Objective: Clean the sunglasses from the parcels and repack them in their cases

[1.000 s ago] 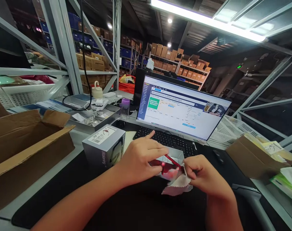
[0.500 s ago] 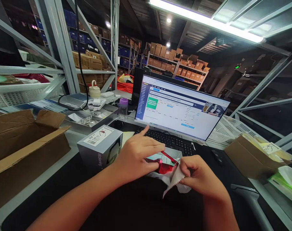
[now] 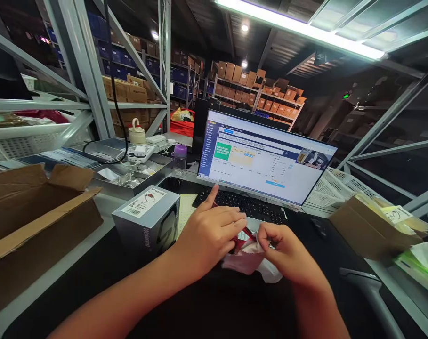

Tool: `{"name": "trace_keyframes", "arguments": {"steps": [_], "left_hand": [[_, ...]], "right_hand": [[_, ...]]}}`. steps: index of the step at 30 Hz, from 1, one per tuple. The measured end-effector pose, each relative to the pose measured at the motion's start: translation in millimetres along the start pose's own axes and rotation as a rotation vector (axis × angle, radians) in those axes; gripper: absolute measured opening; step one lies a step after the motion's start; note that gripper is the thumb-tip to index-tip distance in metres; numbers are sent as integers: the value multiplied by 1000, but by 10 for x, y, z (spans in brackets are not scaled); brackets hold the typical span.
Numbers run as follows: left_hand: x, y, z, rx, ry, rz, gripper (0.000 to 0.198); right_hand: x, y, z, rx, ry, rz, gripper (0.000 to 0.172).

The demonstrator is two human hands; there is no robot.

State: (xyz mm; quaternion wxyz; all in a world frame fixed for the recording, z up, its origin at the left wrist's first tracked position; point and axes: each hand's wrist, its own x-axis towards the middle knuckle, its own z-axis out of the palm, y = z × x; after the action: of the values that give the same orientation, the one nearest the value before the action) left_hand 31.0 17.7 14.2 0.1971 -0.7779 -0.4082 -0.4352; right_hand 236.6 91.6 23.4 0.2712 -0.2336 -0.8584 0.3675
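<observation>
My left hand [image 3: 214,233] is closed over a pair of red glasses [image 3: 239,244], with the thumb stretched out toward the screen. Only a red arm and part of the red lens area show; the fingers hide the rest. Pinched in my right hand [image 3: 282,249] is a white cloth [image 3: 247,261], pressed up against the glasses. The cloth hangs in folds below both hands. Behind them, a small open box, partly hidden, lies in front of the keyboard [image 3: 249,203]. A grey printed box [image 3: 143,221] with a white label stands left of my left hand.
A monitor [image 3: 263,160] stands behind the keyboard. Left lie an open cardboard box [image 3: 40,230] and a grey tray [image 3: 129,181]; a purple-capped bottle [image 3: 180,160] is beside it. At right are a mouse [image 3: 318,228], a handheld scanner [image 3: 367,287] and another carton [image 3: 355,230].
My left hand has shifted slightly right and down over the glasses, covering more of them. My right hand has drawn the cloth up against them, and its free corner no longer sticks out.
</observation>
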Motion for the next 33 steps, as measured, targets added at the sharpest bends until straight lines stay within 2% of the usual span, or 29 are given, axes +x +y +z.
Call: {"name": "trace_keyframes", "arguments": {"steps": [2, 3, 7, 9, 12, 14, 16, 18, 20, 24, 28, 31, 33], "left_hand": [[14, -9, -9, 17, -28, 49, 18], [19, -15, 4, 41, -31, 86, 17], [17, -39, 122, 152, 25, 230, 19], [9, -36, 144, 208, 42, 161, 26], [-4, -11, 92, 348, 113, -96, 43], [-15, 5, 49, 365, 114, -202, 45], [-27, 15, 42, 305, 21, -210, 53], [-39, 30, 75, 277, -69, -178, 71], [-51, 55, 128, 323, -82, -147, 83], [-80, 109, 215, 439, -10, -131, 70], [-102, 120, 259, 490, 33, -122, 48], [-104, 104, 283, 425, 3, -108, 42], [-101, 85, 291, 327, -11, -94, 42]], "right_hand": [[-14, -15, -15, -46, -47, -11, 18], [-12, -30, 18, -80, -19, -5, 18], [56, -75, 254, -148, 296, 41, 19], [108, -50, 293, -55, 403, 72, 21], [167, 39, 209, 227, 494, 86, 27], [184, 90, 144, 414, 538, 51, 32], [192, 104, 133, 553, 542, 17, 36], [200, 80, 176, 653, 508, 17, 38], [210, 31, 243, 715, 487, 32, 40], [208, -49, 363, 733, 503, 42, 42], [170, -37, 486, 512, 563, 63, 34], [137, -23, 542, 304, 579, 68, 31], [122, -27, 504, 288, 581, 90, 32]]}}
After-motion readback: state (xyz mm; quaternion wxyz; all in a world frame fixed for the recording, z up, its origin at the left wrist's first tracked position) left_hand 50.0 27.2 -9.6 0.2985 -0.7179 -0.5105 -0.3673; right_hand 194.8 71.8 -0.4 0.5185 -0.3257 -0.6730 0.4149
